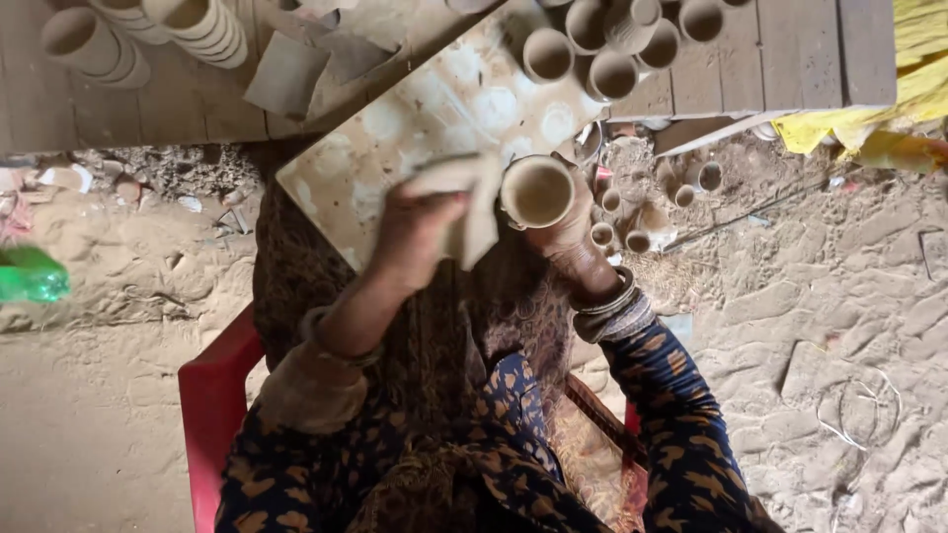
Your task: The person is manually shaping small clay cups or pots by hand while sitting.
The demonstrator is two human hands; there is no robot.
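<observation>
My right hand (568, 237) grips a small unfired clay cup (537, 191), its open mouth facing up toward the camera. My left hand (415, 229) holds a pale folded cloth or sanding sheet (464, 202) pressed against the cup's left side. Both hands are above a dusty flat board (395, 138) that slopes from my lap up to the wooden platform. Bangles circle both wrists.
Several finished clay cups (612, 39) stand on the board's far end, and stacked cups (148, 30) lie on the wooden platform (790, 49) at upper left. Small cups (632, 212) sit on the sandy ground at right. A red chair (212, 395), green object (30, 274) and yellow cloth (913, 89) are nearby.
</observation>
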